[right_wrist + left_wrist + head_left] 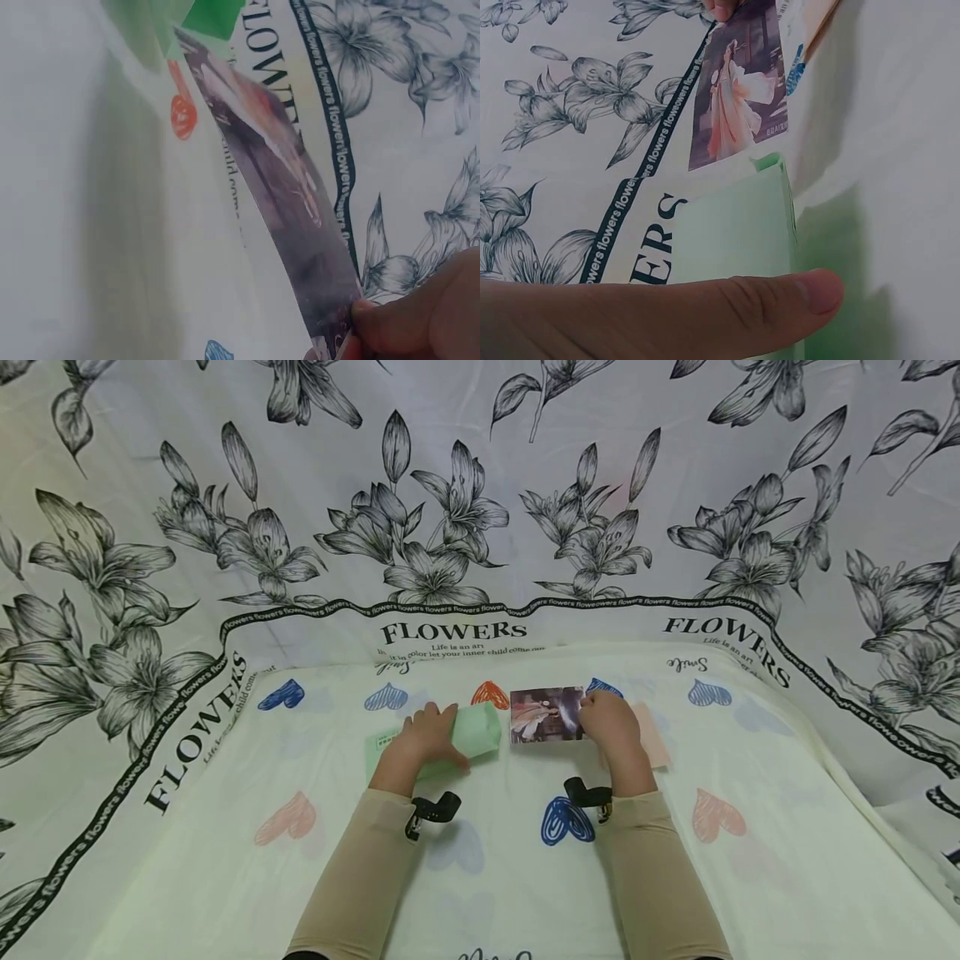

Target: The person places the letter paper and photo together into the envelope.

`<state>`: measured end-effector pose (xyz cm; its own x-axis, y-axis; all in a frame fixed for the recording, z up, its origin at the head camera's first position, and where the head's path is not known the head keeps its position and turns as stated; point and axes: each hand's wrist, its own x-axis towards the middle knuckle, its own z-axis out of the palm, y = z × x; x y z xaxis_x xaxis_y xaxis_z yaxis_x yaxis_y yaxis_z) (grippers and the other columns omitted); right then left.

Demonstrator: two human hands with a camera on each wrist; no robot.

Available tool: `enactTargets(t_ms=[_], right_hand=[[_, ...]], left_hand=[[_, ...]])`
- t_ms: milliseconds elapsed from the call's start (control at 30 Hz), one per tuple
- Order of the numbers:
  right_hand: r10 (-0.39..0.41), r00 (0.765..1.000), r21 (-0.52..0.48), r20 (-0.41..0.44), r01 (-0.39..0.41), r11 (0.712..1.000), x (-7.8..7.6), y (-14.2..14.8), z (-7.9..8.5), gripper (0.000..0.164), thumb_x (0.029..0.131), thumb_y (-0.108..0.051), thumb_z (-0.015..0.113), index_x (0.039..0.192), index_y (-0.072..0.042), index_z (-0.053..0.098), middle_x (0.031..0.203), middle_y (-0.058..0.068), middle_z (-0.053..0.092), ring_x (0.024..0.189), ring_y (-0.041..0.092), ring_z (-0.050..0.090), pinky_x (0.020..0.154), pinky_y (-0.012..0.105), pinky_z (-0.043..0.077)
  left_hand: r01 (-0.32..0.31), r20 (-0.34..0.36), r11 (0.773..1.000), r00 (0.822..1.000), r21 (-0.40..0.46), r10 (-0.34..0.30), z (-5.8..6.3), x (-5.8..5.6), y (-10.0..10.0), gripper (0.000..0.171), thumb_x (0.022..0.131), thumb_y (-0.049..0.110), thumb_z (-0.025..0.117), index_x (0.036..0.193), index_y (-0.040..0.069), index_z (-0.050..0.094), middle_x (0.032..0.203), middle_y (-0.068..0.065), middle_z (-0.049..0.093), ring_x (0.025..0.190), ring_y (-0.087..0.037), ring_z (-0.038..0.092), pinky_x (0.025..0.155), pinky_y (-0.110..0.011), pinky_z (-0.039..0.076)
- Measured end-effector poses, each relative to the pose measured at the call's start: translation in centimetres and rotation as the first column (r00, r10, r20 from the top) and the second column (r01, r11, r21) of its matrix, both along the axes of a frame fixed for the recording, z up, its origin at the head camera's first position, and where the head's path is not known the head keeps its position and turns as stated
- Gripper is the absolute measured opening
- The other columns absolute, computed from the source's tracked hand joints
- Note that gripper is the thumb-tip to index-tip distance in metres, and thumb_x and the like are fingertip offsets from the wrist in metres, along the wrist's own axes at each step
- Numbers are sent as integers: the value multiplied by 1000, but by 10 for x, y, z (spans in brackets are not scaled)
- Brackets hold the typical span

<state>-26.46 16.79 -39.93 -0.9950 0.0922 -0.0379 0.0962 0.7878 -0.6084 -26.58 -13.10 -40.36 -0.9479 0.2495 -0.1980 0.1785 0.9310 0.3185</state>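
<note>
My left hand [426,737] holds a light green envelope [480,732] across its width. In the left wrist view the thumb [780,300] lies along the near edge of the envelope [731,232]. The envelope's mouth gapes toward the right, as the right wrist view shows at its green opening [214,16]. My right hand [615,731] pinches the right end of a photo card [543,716], which pictures a figure in a flowing pink dress. The card [270,187] is raised off the cloth, its left end close to the envelope's mouth.
A peach paper piece [651,739] lies partly under my right hand. The white tablecloth [517,893] carries printed hearts, among them a blue heart [567,821]. Behind the table hangs a flower-printed curtain [450,527].
</note>
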Motion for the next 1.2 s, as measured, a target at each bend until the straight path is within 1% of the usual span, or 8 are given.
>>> enactTargets(t_ms=[133, 500, 600, 667, 800, 967, 1100, 1200], right_hand=[[-23, 1000, -6, 3, 23, 1000, 1, 1, 0, 36, 101, -17, 42, 66, -13, 43, 67, 4, 41, 60, 20, 40, 53, 31, 33], [-16, 1000, -26, 6, 17, 1000, 0, 0, -1, 38, 102, -19, 42, 64, -12, 45, 66, 4, 43, 60, 20, 42, 53, 32, 34], [-4, 1000, -39, -9, 4, 999, -1, -2, -1, 35, 103, -20, 43, 71, -8, 51, 77, 10, 54, 67, 23, 46, 58, 33, 37], [2, 1000, -59, -16, -3, 998, -2, -3, -1, 32, 103, -20, 42, 78, -6, 55, 92, 15, 61, 72, 25, 49, 61, 34, 38], [11, 1000, -106, -13, -13, 994, -2, -6, 0, 29, 103, -19, 41, 94, 0, 61, 113, 19, 63, 75, 26, 48, 62, 34, 38], [-6, 1000, -136, -17, 4, 991, -2, -7, 0, 38, 104, -20, 38, 116, 4, 66, 117, 19, 63, 72, 24, 46, 61, 33, 37], [-7, 999, -151, -39, 1, 988, -2, -7, -1, 45, 106, -21, 36, 132, 3, 63, 121, 19, 62, 69, 23, 44, 62, 35, 36], [11, 999, -158, -41, -17, 987, -3, -8, -1, 39, 109, -23, 38, 120, 2, 66, 110, 19, 61, 67, 22, 42, 61, 35, 36]], left_hand=[[11, -13, 1000, 1000, 8, -11, 0, 0, 0, 109, 70, 40, 94, 157, 5, 38, 132, -25, 46, 124, -45, 46, 117, -64, 25], [17, -38, 1000, 999, 11, -16, -3, -1, 0, 110, 71, 41, 94, 158, 7, 37, 136, -25, 45, 128, -45, 43, 118, -65, 22], [30, -48, 1000, 998, 7, -29, -4, -2, 1, 111, 70, 43, 94, 159, 7, 36, 139, -26, 43, 130, -46, 42, 118, -65, 21], [38, -50, 999, 998, 6, -37, -4, -3, 2, 113, 70, 43, 94, 159, 8, 35, 141, -26, 42, 132, -46, 41, 118, -66, 20], [38, -48, 999, 998, 3, -38, -3, -2, 3, 115, 71, 44, 94, 161, 8, 32, 144, -27, 40, 135, -47, 38, 119, -66, 17], [37, -53, 999, 998, 0, -37, -3, -2, 3, 116, 71, 45, 93, 161, 9, 30, 145, -26, 39, 136, -46, 37, 119, -67, 16], [40, -55, 999, 998, 6, -40, -1, 0, 5, 116, 71, 45, 94, 161, 9, 30, 145, -26, 39, 136, -46, 37, 119, -66, 16], [42, -55, 999, 998, 12, -42, 0, 1, 6, 117, 71, 44, 94, 162, 9, 30, 146, -27, 38, 137, -46, 36, 119, -66, 15]])
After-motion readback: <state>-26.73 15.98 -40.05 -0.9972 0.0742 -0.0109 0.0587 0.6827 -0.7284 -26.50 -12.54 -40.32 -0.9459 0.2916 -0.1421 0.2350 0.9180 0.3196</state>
